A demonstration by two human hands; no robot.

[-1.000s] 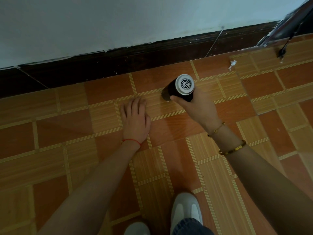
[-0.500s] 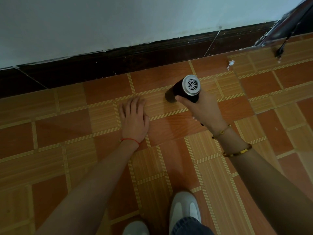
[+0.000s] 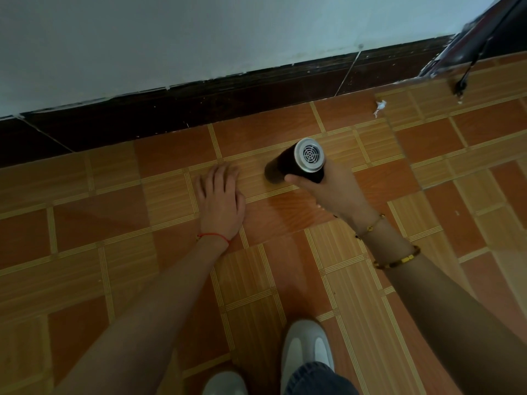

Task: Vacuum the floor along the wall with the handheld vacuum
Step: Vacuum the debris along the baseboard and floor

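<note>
Black cylindrical handheld vacuum (image 3: 295, 163), silver grilled end up, unlabelled, clasped by right grip (image 3: 332, 192); left grip (image 3: 221, 202) flat, released, on orange tiled floor (image 3: 114, 212).

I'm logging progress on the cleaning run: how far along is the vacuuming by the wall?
Under way. The right hand grips the handheld vacuum, nozzle down on the floor tiles just short of the baseboard, while the left hand rests flat on the floor. Still left: the white scrap lies further right along the wall. Cleaned area can't be judged.
</note>
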